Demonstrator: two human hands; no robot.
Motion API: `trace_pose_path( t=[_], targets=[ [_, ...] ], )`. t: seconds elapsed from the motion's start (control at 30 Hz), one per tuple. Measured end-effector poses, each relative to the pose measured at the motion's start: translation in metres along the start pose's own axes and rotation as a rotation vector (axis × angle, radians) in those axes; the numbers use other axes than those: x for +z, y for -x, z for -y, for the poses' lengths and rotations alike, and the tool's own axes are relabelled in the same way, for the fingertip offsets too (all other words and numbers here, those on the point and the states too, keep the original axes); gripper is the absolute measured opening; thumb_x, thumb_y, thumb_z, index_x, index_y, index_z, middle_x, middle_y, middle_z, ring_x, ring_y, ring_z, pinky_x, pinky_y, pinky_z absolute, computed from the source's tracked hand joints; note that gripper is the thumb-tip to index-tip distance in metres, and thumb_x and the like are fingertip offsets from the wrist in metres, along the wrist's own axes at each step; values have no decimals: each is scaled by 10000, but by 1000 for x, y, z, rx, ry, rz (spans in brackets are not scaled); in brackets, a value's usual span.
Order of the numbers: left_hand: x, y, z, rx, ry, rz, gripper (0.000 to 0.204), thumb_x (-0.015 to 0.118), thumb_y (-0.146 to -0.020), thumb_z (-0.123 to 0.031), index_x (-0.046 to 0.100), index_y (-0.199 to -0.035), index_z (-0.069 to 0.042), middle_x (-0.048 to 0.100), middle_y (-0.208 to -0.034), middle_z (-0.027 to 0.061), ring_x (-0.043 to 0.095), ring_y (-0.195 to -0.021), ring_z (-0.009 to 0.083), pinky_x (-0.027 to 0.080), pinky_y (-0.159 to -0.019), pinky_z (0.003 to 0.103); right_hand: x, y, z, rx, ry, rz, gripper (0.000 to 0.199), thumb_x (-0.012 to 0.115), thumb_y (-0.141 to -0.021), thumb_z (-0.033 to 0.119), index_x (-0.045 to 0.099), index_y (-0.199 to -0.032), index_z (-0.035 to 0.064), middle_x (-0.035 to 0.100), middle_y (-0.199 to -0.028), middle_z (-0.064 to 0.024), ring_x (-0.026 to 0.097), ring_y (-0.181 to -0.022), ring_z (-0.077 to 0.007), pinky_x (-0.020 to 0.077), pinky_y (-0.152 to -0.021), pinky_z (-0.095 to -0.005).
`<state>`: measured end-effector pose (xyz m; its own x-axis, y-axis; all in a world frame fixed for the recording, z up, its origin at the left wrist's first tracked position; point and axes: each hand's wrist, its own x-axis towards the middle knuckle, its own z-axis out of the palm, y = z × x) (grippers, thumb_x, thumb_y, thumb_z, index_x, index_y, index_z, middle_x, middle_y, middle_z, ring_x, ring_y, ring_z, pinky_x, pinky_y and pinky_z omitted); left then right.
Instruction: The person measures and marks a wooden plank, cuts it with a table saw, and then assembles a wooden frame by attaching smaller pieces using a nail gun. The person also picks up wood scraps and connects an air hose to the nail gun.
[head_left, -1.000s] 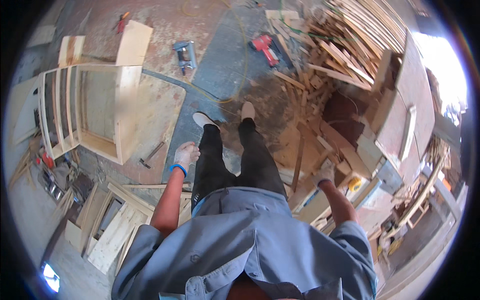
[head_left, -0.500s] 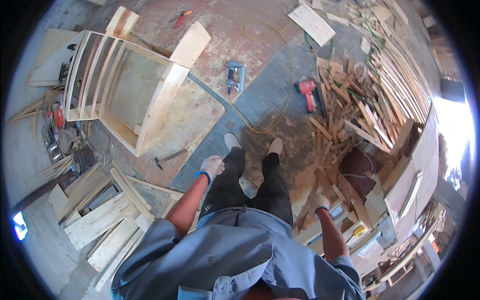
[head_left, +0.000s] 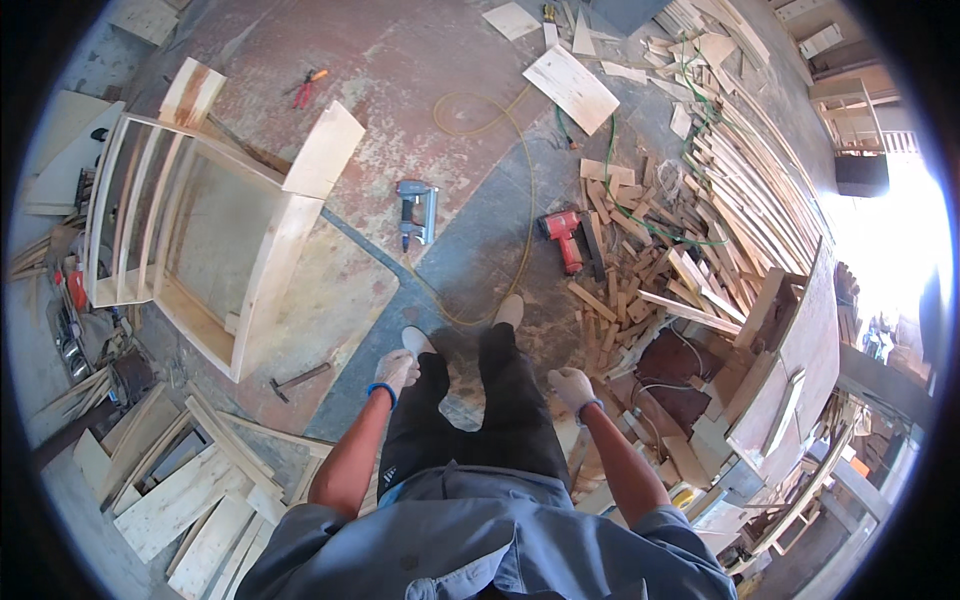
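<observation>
My left hand [head_left: 399, 370], in a pale glove with a blue band at the wrist, hangs in front of my left leg with its fingers curled in. Opposite it, my right hand [head_left: 572, 388] is gloved as well and loosely closed beside my right thigh. No object shows in either hand, and neither touches anything. On the floor ahead lie a grey-blue nail gun [head_left: 416, 213] and a red nail gun [head_left: 566, 240]. A hammer [head_left: 299, 381] rests left of my left hand. Farther left stands a wooden frame [head_left: 262, 265] with slats and a panel inside.
A thin yellow hose [head_left: 531, 210] loops across the floor before my shoes. Scrap wood [head_left: 640, 225] and long strips [head_left: 765, 170] are heaped at right, with a green hose [head_left: 650, 226] over them. Boards [head_left: 180, 500] lie at lower left; orange-handled pliers [head_left: 309, 89] sit beyond the frame.
My right hand has risen and swung forward and inward, away from the wood pile. My feet have shifted, and the floor objects now appear farther left and lower in view.
</observation>
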<state>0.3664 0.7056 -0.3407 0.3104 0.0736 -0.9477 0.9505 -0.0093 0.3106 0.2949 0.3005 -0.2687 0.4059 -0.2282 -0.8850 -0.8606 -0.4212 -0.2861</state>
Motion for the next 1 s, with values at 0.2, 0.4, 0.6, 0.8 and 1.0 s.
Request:
trace_pose_path(
  t=[0.2, 0.4, 0.6, 0.8, 1.0],
  targets=[
    [42, -96, 13, -104, 319, 32, 151, 630, -943, -171, 562, -811, -139, 528, -615, 6, 541, -473, 158, 375, -395, 298, -19, -44, 24, 32, -307, -23, 316, 618, -952, 289, 718, -905, -7, 678, -772, -15, 615, -726, -89, 487, -666, -294],
    [43, -278, 60, -98, -124, -11, 188, 542, -938, -243, 646, -882, -96, 630, -680, 88, 646, -586, 256, 500, -515, 416, 11, -75, -92, 240, -276, 46, 323, 602, -959, 236, 716, -896, -60, 704, -798, -70, 604, -775, -103, 480, -703, -315],
    [29, -456, 71, 34, -388, -256, 263, 592, -934, -257, 696, -1072, -59, 701, -955, 194, 700, -937, 320, 558, -767, 446, 46, -94, -193, 343, -51, 55, 283, 595, -974, 217, 712, -938, -37, 728, -856, -90, 629, -804, -128, 500, -736, -329],
    [92, -391, 27, -248, 707, -117, 157, 580, -947, -203, 584, -1056, -91, 533, -751, 23, 588, -672, 205, 548, -780, 498, 39, -139, -149, 35, 226, 91, 284, 582, -999, 224, 701, -915, -21, 723, -862, -69, 639, -796, -134, 504, -739, -309],
    [110, -249, -67, -239, 704, 70, 188, 531, -980, -230, 590, -1073, -77, 401, -619, -68, 353, -448, 101, 482, -624, 425, 49, -150, 79, 32, -139, -92, 259, 671, -935, 179, 712, -1114, -4, 754, -1020, -119, 692, -911, -181, 523, -812, -335]
  ],
)
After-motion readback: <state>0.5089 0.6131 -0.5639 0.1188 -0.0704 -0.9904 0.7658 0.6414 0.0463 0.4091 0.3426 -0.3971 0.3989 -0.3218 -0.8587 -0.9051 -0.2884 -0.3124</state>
